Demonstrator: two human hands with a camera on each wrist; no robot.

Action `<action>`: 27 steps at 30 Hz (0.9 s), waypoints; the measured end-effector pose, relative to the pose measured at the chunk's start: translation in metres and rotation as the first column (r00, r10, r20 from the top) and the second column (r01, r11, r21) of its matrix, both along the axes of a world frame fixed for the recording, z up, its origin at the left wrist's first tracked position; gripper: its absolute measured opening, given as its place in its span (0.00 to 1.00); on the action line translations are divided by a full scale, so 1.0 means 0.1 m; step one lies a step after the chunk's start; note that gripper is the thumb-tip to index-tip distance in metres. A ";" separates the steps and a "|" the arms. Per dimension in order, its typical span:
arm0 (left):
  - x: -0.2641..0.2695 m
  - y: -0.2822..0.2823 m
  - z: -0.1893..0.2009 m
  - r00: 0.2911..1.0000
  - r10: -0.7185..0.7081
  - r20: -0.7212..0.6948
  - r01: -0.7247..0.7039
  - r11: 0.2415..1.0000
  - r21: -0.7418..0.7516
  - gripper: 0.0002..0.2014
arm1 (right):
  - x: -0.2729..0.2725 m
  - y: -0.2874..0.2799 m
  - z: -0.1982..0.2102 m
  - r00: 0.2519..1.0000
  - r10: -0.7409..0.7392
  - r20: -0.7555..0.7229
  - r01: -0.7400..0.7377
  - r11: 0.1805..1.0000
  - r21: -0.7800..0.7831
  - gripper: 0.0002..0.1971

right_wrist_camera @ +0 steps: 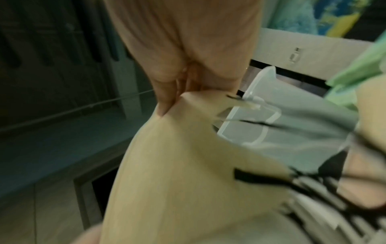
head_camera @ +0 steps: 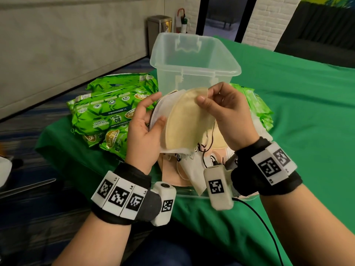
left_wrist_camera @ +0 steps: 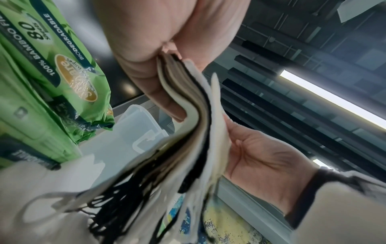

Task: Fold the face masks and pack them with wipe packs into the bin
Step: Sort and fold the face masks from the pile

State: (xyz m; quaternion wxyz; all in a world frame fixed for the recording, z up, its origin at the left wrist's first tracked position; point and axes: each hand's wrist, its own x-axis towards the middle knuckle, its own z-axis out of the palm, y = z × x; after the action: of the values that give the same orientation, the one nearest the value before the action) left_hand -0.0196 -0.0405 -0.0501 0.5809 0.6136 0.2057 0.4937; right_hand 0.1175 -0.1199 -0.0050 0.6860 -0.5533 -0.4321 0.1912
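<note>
The left hand (head_camera: pixel 146 121) is gripping a stack of folded masks (head_camera: pixel 169 116) edge-on, thumb lying on the near face and fingers curling behind; the left wrist view is showing white, beige and black layers in that stack (left_wrist_camera: pixel 194 115), with black ear loops (left_wrist_camera: pixel 129 189) hanging from its lower end. The right hand (head_camera: pixel 226 114) is pinching the top edge of the front beige mask (head_camera: pixel 188 120) between thumb and fingers, and the right wrist view is showing the fingertips (right_wrist_camera: pixel 167 105) pressing together on that edge. Both hands are holding the stack above the bench (head_camera: pixel 297 112), which is wearing a green cloth. Directly below the hands, loose masks (head_camera: pixel 192 169) in white and beige are lying in a heap. Just beyond the hands, the clear plastic bin (head_camera: pixel 194 62) is standing upright and open. Green wipe packs (head_camera: pixel 107 110) are lying piled to the left of the bin, and another green pack (head_camera: pixel 257 106) is lying to its right, behind the right hand.
</note>
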 end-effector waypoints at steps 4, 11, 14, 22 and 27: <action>0.02 -0.01 -0.01 0.999 -0.033 0.023 0.033 0.999 0.005 0.17 | -0.09 0.04 -0.01 0.997 0.080 0.007 -0.078 0.991 -0.107 0.11; 0.00 -0.03 0.03 0.999 -0.049 0.003 0.049 0.993 -0.110 0.09 | -0.13 0.11 -0.05 0.996 -0.040 0.081 0.055 0.981 -0.188 0.13; -0.03 -0.02 0.06 0.996 -0.052 0.065 0.063 0.983 -0.172 0.11 | -0.13 0.13 -0.05 0.989 -0.066 0.131 0.092 0.974 -0.207 0.13; -0.04 0.01 -0.02 1.000 -0.001 -0.030 -0.001 0.998 -0.065 0.10 | -0.12 0.12 -0.09 0.930 -0.107 0.352 0.230 0.916 -0.329 0.19; -0.08 -0.02 0.01 0.998 -0.053 -0.028 0.054 0.998 0.044 0.15 | -0.13 0.01 -0.14 0.927 0.290 0.237 -0.129 0.842 -0.524 0.18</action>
State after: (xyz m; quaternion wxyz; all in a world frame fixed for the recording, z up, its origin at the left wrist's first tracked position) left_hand -0.0273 -0.0425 -0.0495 0.5771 0.6384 0.1859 0.4742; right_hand 0.1046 -0.1190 -0.0190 0.4182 -0.6835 -0.5274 0.2826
